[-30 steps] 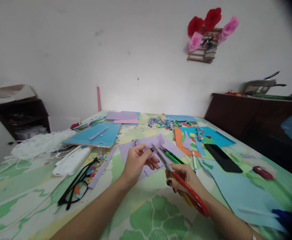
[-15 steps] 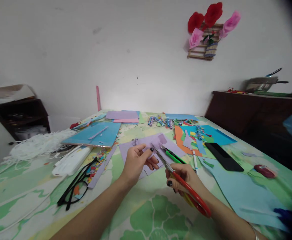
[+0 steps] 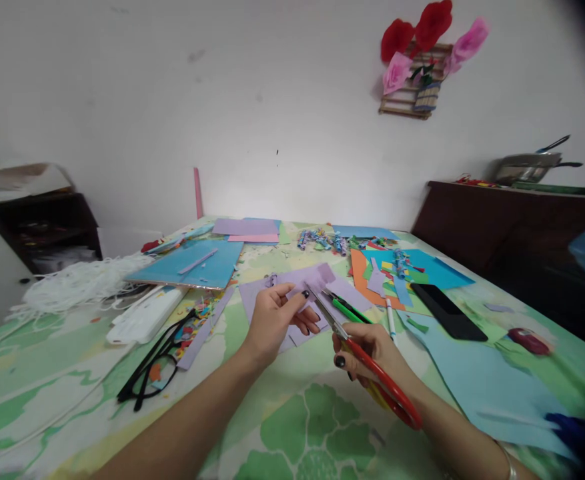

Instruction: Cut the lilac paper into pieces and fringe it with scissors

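Note:
My left hand (image 3: pixel 278 319) is closed in a pinch, thumb against fingers, on a piece of purple paper (image 3: pixel 326 272) that is hard to tell from the purple sheet (image 3: pixel 252 293) below. My right hand (image 3: pixel 369 350) grips red-handled scissors (image 3: pixel 372 365), their blades pointing up and left toward my left thumb. How far the blades are apart is hard to see. A green-and-black cutting tool (image 3: pixel 345 308) lies on the purple sheet just beyond the scissors. A white marker (image 3: pixel 390 319) lies to the right of it.
Black glasses (image 3: pixel 147 373), a white power strip (image 3: pixel 145 317) and white cord (image 3: pixel 79 283) lie at left. A phone (image 3: pixel 447 312), light blue paper (image 3: pixel 477 373) and a red object (image 3: pixel 529 340) are at right. Curled paper pieces (image 3: pixel 322 240) and coloured sheets (image 3: pixel 245 228) lie toward the wall.
The view has shifted slightly. Both hands and the scissors keep nearly the same position, with the blade tips still close to my left thumb.

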`<state>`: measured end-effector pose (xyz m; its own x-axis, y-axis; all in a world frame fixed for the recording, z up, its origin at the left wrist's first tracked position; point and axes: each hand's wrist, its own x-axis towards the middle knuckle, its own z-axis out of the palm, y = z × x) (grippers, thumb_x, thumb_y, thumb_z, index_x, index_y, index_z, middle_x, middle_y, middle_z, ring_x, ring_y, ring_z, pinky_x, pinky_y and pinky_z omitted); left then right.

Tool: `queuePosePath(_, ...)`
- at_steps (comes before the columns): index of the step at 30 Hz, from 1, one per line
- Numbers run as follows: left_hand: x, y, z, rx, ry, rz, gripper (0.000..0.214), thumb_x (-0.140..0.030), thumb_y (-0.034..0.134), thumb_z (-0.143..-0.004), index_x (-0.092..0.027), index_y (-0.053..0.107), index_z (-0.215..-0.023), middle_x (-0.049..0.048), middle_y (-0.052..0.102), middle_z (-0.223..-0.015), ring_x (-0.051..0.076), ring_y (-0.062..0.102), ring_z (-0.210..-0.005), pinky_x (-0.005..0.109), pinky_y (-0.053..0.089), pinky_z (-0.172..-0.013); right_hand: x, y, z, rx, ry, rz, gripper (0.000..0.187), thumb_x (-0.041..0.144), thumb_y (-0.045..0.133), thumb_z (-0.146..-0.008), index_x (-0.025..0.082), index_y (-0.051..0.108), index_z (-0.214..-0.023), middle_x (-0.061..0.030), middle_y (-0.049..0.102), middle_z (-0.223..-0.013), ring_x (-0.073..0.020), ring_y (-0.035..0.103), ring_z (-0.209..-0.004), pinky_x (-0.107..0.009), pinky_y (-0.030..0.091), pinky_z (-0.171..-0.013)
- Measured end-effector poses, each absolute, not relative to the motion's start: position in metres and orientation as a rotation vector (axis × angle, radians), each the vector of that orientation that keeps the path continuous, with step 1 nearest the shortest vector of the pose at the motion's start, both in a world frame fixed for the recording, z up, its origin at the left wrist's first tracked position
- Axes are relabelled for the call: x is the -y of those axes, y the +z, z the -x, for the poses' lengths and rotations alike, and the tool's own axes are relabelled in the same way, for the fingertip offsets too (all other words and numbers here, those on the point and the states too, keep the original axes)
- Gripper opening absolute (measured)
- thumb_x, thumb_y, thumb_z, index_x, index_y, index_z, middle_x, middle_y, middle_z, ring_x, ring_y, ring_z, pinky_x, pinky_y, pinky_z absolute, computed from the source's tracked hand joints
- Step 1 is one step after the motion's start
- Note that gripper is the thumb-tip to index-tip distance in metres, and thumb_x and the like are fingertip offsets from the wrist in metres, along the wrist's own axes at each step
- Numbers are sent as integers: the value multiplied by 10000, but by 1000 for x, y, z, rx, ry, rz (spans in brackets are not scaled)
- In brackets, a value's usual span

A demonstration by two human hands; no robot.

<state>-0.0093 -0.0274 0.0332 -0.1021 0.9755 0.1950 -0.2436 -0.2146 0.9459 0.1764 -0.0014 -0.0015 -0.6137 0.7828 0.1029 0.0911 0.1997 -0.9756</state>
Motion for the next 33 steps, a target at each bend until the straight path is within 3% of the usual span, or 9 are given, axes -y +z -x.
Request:
queuePosePath(11, 28, 32, 8, -948, 1527, -1126, 181, -274, 645, -734, -137, 567, -646, 28, 650, -494, 133, 607, -391, 188, 401, -372, 5, 6, -178, 1931, 1472, 679, 556, 683, 682, -638, 160, 566, -786, 30, 482, -538, -94, 427, -446, -198, 389, -407)
queuePosePath(23, 28, 34, 8, -997, 1526, -1106, 188, -265, 636, -721, -135, 549, -616, 31, 642, -475, 134, 594, -364, 182, 395, -348, 4, 3, -178, 1931, 1471, 692, 513, 633, 707, -661, 159, 541, -768, 59, 403, -528, -78, 343, -447, -185, 277, -411)
queuePosePath(33, 28, 33, 8, -982, 1526, -1102, 192, -270, 646, -721, -131, 558, -621, 32, 641, -477, 137, 598, -369, 181, 395, -348, 5, 6, -177, 1916, 1471, 744, 446, 554, 729, -674, 160, 530, -735, 63, 410, -494, -66, 356, -402, -176, 319, -376)
